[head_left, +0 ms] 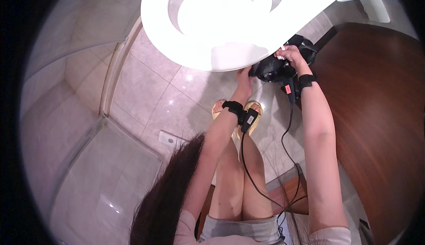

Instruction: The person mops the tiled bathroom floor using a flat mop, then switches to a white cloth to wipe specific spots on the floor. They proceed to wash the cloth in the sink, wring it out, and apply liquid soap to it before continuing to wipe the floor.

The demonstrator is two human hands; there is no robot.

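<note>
A glossy black plastic bag (271, 69), bunched up, hangs low beside the front of the white toilet (152, 28). My right hand (290, 55) is closed at the top of the bag, with a small white piece showing at its fingers. At the bag's left edge, just under the toilet rim, my left hand (245, 79) grips the black plastic. Its fingertips are partly hidden by the rim and the bag. Each wrist wears a black strap with a small cabled device.
A brown wooden cabinet (367, 112) stands close on the right. On the left is a curved glass shower screen (75, 59) with a raised sill. A floor drain cover (171, 139) lies by the sill. Black cables (283, 143) hang from both wrists. My feet in yellow slippers (259, 108) stand on the tiles.
</note>
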